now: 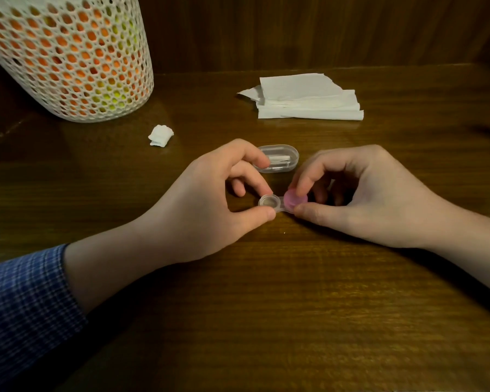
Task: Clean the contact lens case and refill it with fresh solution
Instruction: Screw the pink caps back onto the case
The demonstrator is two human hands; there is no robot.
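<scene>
A small clear contact lens case [277, 204] lies on the wooden table between my hands. Its left well [268, 201] is uncovered and its right well carries a pink cap [294, 199]. My left hand [210, 205] pinches the left well between thumb and forefinger. My right hand [362, 196] pinches the pink cap with thumb and forefinger. I see no solution bottle.
A clear oval box [280, 158] with white tools inside sits just behind my hands. A crumpled tissue wad [161, 135] lies to the left, a stack of folded tissues [309, 100] at the back, and a white mesh basket [68, 55] at back left.
</scene>
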